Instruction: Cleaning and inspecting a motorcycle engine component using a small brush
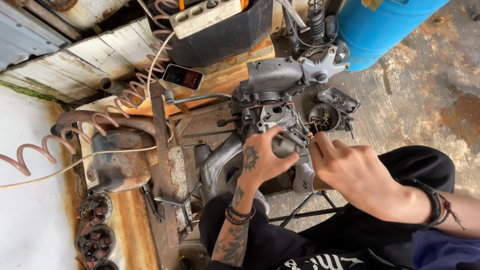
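The left hand (260, 159) is gripping the grey engine block (270, 107) at its near side; the right hand (350, 172) is pinching a small fitting (311, 135) just beside it.

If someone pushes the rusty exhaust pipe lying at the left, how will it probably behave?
The rusty exhaust pipe looks like thick steel, so probably stiff and heavy. Its bent, bulged shape should stop it rolling; it would likely scrape along instead. The flaking surface seems rough, not slippery.
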